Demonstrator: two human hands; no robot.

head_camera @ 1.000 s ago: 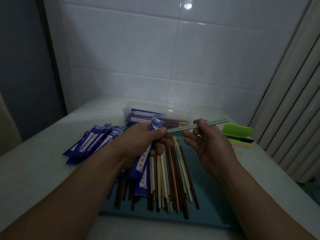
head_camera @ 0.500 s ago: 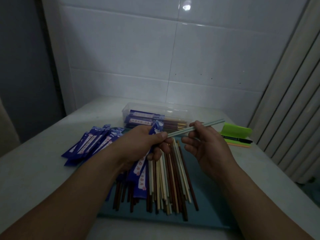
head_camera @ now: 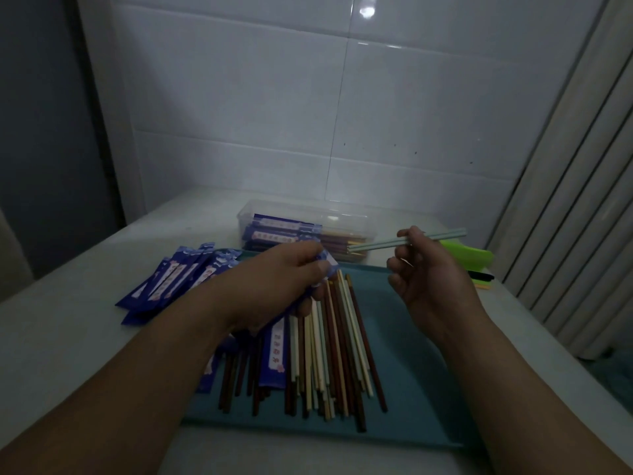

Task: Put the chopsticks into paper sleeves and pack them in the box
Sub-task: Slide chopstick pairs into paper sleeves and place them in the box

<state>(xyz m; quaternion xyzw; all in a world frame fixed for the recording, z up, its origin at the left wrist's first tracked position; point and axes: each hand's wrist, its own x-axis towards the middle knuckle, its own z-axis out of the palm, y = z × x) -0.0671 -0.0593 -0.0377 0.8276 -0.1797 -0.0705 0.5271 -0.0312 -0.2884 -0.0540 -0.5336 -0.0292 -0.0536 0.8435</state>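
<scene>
1. Lying at the near edge of the bench [head_camera: 54, 341] is a teal tray [head_camera: 421, 392]. On it sits a heap of loose chopsticks [head_camera: 337, 354] in brown, cream and pale green, their lengths running from the near edge toward the far one. A stray sleeve [head_camera: 274, 351] lies on the heap's left side.
2. Above the far end of that heap, your left hand [head_camera: 284, 279] has its grip clamped on one blue paper sleeve [head_camera: 328, 264]. The end of it sticks out past your thumb, toward the right.
3. Your right hand [head_camera: 428, 282] is over the far right part of the tray. Its grip pinches a pale green pair [head_camera: 376, 242] between thumb and forefinger, and the other fingers are loosely curled. The pair lies almost level, with its tips pointing at the end of the sleeve you hold, near it but not touching.
4. Toward the left edge of the bench, a fan of empty sleeves [head_camera: 178, 279] lies flat.
5. Beyond the tray, by the far edge, the clear box [head_camera: 308, 209] holds sleeved pairs [head_camera: 284, 231] stacked lengthwise, brown ends poking out to the right.
6. Toward the right edge there is a green object [head_camera: 471, 257] with a black pen [head_camera: 483, 277] just in front of it. You cannot tell what the green thing is.
</scene>
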